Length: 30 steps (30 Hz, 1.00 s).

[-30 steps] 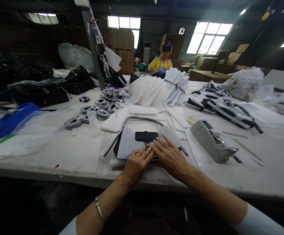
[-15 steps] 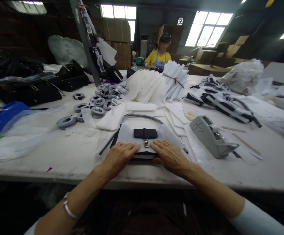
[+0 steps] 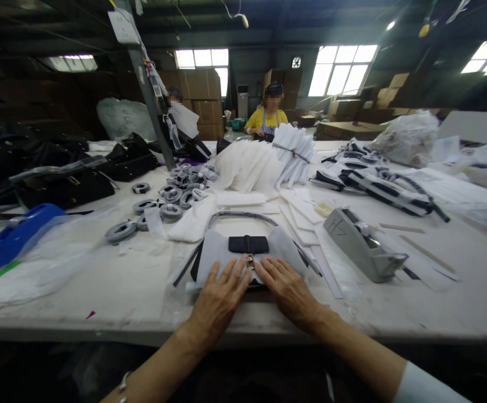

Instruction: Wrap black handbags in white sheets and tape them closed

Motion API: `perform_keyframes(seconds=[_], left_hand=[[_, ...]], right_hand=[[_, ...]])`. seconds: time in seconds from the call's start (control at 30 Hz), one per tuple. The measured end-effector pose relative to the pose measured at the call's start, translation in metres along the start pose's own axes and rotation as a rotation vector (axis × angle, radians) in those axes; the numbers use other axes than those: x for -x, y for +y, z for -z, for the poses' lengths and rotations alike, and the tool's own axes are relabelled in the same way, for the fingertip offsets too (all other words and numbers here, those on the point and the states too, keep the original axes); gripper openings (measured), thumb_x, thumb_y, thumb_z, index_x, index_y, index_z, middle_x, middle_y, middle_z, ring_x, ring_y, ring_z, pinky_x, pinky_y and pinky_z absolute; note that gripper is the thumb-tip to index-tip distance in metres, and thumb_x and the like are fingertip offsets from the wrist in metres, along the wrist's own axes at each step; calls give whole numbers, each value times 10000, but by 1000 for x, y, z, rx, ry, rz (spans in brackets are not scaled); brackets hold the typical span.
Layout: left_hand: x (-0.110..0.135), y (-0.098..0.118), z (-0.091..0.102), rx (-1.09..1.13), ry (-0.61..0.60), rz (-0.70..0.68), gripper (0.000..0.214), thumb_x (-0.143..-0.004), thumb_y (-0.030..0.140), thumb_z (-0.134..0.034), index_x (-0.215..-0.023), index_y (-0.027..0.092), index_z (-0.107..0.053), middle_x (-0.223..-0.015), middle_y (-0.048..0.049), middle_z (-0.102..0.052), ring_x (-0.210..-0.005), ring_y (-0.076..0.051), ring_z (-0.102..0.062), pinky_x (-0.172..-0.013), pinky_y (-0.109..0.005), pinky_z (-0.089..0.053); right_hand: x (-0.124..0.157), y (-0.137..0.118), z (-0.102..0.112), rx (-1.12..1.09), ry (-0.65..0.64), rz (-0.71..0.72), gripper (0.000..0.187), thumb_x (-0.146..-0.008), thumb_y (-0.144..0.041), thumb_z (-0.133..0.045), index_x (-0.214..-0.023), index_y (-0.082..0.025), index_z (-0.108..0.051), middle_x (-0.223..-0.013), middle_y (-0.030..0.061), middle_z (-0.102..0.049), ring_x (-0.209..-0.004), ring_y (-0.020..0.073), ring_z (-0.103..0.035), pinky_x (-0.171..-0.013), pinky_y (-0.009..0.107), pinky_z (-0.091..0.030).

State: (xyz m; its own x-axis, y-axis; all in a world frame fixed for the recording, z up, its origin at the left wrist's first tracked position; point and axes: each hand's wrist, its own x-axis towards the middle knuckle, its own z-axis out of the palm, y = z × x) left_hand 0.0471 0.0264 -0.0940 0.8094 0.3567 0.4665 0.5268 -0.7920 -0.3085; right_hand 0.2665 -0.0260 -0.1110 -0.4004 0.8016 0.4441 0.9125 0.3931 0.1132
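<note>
A small black handbag lies flat near the table's front edge, wrapped in white tissue paper, with its gold clasp and curved handle showing. My left hand lies flat on the paper at the bag's lower left, fingers stretched out. My right hand lies flat at the bag's lower right, fingers spread, its fingertips close to the clasp. Neither hand grips anything.
A grey tape dispenser stands right of the bag. Several grey tape rolls and white paper stacks lie behind. Black bags and a blue item sit left; wrapped straps right. Two people work beyond the table.
Both hands have moved inward along the bag's lower edge, the left hand sliding right toward the clasp. The view has shifted slightly; the bag stays in place.
</note>
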Motion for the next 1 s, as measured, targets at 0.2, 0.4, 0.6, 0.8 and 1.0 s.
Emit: perform_keyframes(seconds=[0.2,0.4,0.6,0.8,1.0], left_hand=[[-1,8,-20,149,88,4,483,-959,78,-314,-1418,166,-435,-1301,-111,-630,-1188,-168,-590,-999,-348,-478],[3,5,-19,149,242,-27,374,-992,137,-328,-1251,169,-596,-1284,-89,-645,-1229,-187,-561,-1023,-367,-455],[4,16,-35,177,408,71,407,-1008,141,-290,-1218,198,-634,-1170,-39,-704,-1160,-162,-601,-1068,-341,-374],[3,21,-48,244,492,130,406,-1024,279,-300,-1263,277,-628,-1172,-11,-708,-1140,-158,-611,-1123,-315,-305],[7,8,-41,96,355,25,374,-1001,254,-365,-1273,280,-622,-1243,4,-677,-1172,-174,-602,-1026,-296,-420]], right_hand=[[3,1,-5,3,71,-2,461,-879,-33,-436,-1317,-128,-547,-1299,161,-621,-1196,278,-582,-1029,472,-470],[6,1,-4,15,88,31,481,-906,-52,-408,-1368,-142,-507,-1331,142,-604,-1234,280,-555,-1046,477,-460],[5,-1,-8,47,149,27,406,-964,-129,-390,-1342,-154,-537,-1303,139,-623,-1212,286,-573,-1039,476,-471],[3,-1,-2,-17,107,15,388,-952,-167,-448,-1328,-161,-545,-1312,132,-624,-1203,294,-584,-1037,481,-473],[-40,51,49,-527,-38,-248,261,-934,-308,-560,-1175,-247,-642,-1163,45,-710,-1072,201,-662,-973,319,-508]])
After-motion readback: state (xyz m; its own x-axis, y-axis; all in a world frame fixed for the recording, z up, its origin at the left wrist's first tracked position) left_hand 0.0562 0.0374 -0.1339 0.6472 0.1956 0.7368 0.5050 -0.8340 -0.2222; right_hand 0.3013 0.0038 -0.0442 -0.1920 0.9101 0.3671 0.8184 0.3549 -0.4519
